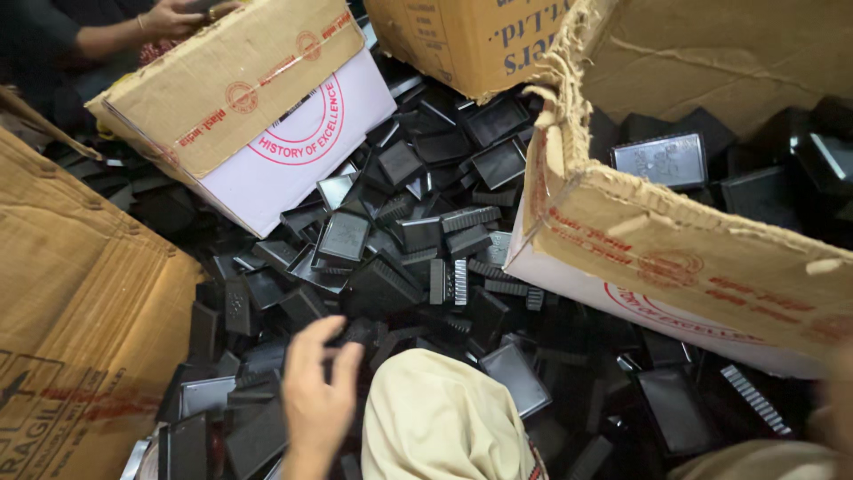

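Observation:
A heap of flat black plastic trays and ribbed rectangular pieces [418,240] covers the floor between cardboard boxes. My left hand [315,391] reaches into the near side of the heap. Its fingers are apart, and the fingertips and thumb touch a black piece [360,331] that still lies in the pile. A blurred skin-coloured patch at the right edge looks like my right hand [837,400]; its fingers cannot be made out. My knee in beige cloth [435,418] is beside the left hand.
A torn open box [622,222] on the right holds more black trays. A white and brown box [258,107] stands at the back left, with another person's hand [173,16] above it. Flat cardboard [80,302] lies on the left.

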A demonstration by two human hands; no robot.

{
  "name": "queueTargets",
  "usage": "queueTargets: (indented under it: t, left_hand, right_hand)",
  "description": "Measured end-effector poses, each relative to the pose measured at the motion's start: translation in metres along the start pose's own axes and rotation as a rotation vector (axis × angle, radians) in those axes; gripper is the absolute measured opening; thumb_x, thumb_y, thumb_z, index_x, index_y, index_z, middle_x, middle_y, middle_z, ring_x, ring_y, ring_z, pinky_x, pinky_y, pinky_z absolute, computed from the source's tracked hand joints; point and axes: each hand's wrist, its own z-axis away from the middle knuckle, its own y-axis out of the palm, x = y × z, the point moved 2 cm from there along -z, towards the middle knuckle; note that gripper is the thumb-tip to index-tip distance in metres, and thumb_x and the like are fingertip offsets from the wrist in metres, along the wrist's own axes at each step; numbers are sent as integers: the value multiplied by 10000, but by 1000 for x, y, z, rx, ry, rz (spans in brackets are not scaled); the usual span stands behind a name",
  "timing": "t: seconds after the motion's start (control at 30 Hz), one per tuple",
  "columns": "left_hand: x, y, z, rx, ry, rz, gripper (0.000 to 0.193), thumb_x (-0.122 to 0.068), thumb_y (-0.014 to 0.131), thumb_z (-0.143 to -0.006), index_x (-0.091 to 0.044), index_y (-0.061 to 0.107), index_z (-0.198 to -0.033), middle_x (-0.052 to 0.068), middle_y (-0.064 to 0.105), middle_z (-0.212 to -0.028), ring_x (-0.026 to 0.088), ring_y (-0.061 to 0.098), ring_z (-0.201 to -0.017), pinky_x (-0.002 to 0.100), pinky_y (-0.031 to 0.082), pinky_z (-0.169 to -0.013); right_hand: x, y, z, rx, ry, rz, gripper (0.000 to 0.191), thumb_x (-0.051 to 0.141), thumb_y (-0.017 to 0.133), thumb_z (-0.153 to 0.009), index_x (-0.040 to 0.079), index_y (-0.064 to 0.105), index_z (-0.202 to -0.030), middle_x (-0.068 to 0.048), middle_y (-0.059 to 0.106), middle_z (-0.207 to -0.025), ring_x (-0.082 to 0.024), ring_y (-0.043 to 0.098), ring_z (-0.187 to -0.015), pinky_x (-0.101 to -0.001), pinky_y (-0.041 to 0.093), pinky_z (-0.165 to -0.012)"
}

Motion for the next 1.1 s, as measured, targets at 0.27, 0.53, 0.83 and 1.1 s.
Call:
queueTargets:
  t: [0.27, 0.53, 0.83, 1.1]
  left_hand:
    - [152, 0, -22, 352, -403, -698, 998, -486, 828, -717, -132, 354, -1521, 230, 631, -1264, 411, 581, -1189, 509, 481, -973]
    - [115, -30, -4, -265, -272, -171, 317, -159, 696, -920, -79, 671, -1226, 175, 749, -1101, 322, 741, -996, 392, 544, -866]
    - [22, 11, 60, 494, 464, -114, 719, -392, 996, -547, -50, 629, -1062, 295, 409, -1460, 573, 372, -1361, 612, 345, -1033]
    - [-15, 30, 59, 429, 234, -67, 690, -271, 915, -552, -46, 544, -1089, 329, 346, -1483, 513, 396, -1334, 534, 373, -1073]
  right_hand:
    - [31, 200, 107, 688, -15, 102, 730, 424, 734, -766, 24, 539, -1345, -282, 445, -1468, -489, 369, -1333, -613, 309, -1058]
    - [-16, 212, 153, 585, 312, 156, 694, 195, 687, -782, 41, 525, -1438, -246, 462, -1408, -408, 463, -1217, -504, 447, -1005]
    - [-28, 171, 129, 414, -124, 555, 688, 725, 604, -678, 125, 611, -1015, -241, 502, -1397, -464, 486, -1304, -584, 430, -1003]
    - [-15, 176, 107, 905, 482, 499, 564, 584, 671, -809, 177, 673, -1199, -139, 524, -1343, -365, 541, -1201, -467, 504, -995]
